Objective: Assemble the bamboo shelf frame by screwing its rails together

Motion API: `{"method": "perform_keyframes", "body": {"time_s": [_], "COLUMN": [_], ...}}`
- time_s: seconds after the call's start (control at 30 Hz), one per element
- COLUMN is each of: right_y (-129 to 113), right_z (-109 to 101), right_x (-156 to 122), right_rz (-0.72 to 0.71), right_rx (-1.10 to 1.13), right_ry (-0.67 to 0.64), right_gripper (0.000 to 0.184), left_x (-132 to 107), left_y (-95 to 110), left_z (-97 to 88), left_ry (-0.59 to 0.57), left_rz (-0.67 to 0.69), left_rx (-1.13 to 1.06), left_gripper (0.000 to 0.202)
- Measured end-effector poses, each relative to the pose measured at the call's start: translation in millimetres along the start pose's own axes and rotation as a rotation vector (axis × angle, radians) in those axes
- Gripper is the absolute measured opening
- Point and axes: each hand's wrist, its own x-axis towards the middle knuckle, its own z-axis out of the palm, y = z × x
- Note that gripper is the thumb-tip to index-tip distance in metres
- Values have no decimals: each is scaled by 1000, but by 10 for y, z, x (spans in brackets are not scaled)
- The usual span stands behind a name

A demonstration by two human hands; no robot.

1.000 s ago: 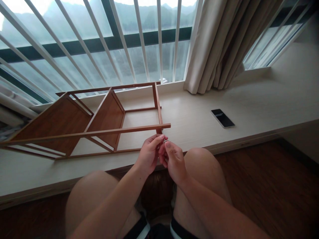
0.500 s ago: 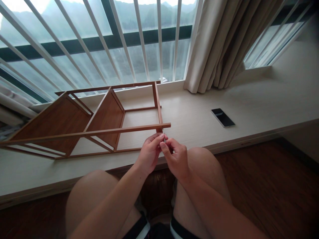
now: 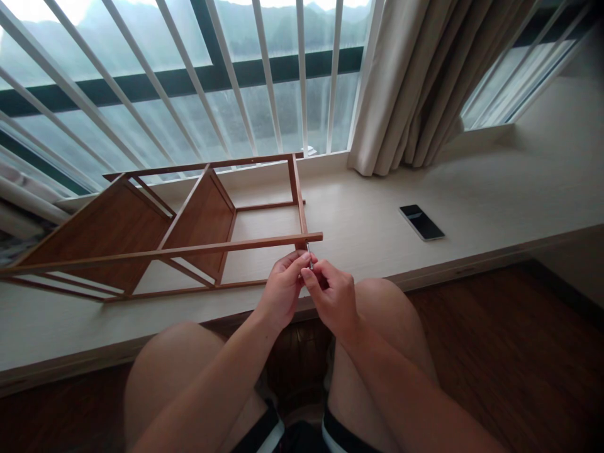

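Observation:
A brown wooden shelf frame (image 3: 189, 251) lies on its side on the pale window ledge (image 3: 368, 233). My left hand (image 3: 282, 290) and my right hand (image 3: 333, 299) meet just below the frame's near right corner. Both pinch a thin metal tool (image 3: 309, 255), which stands up into the underside of the long front rail near its right end. The fingers of both hands are closed around the tool's lower part, which they hide. My bare knees sit below the ledge.
A black phone (image 3: 421, 222) lies flat on the ledge to the right. Beige curtains (image 3: 415, 82) hang at the back right. White window bars (image 3: 189, 75) run behind the frame. Dark wooden floor (image 3: 509, 352) spreads to the right of my legs.
My right hand has turned about the tool, its fingers shifting from beside the left hand's to a higher pinch. The left hand and the shelf frame have stayed still.

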Motion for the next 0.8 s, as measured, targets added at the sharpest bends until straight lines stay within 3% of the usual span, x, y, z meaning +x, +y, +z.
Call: {"method": "perform_keyframes", "body": {"time_s": [0.8], "right_y": [-13], "right_z": [-1], "right_x": [32], "right_rz": [-60], "right_rx": [-150], "right_ry": [-27], "right_gripper": [30], "left_x": [12], "left_y": [-6], "left_z": [6], "left_ry": [53], "left_rz": [0], "left_rx": [-15], "left_gripper": [21]}}
